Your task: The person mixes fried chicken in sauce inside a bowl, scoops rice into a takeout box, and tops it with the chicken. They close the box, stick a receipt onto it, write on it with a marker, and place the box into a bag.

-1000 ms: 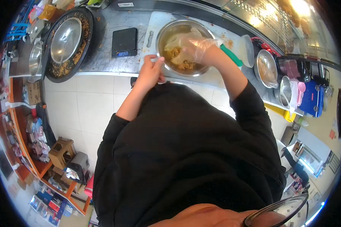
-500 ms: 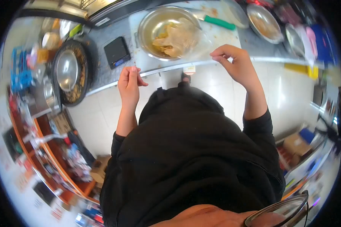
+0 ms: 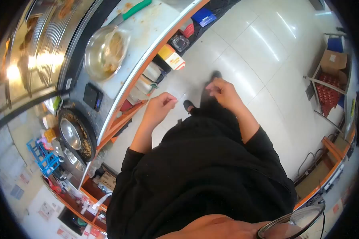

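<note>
My left hand (image 3: 159, 109) is raised in front of my waist, fingers curled in with the thumb against them; nothing shows in it. Above the floor, away from the counter, my right hand (image 3: 225, 95) has its fingers bent together, also with nothing visible in them. On the counter sits a metal bowl (image 3: 91, 57) with pale, yellowish food inside and what looks like a clear plastic bag (image 3: 117, 46) over it. Behind the bowl lies a knife with a green handle (image 3: 136, 9). A black, flat device like a kitchen scale (image 3: 92, 96) lies nearer the left. Neither hand touches these things.
A round black pan (image 3: 87, 133) with brown crumbs holds a metal bowl (image 3: 71, 134). A lit glass cabinet (image 3: 36, 55) stands behind the counter. Under the counter are shelves with cartons (image 3: 173, 59). At right, a rack holds a cardboard box (image 3: 333, 61).
My body has turned right, so the counter now runs along my left. Both hands have moved away from the bowl and over the floor; my right fingers have curled in more.
</note>
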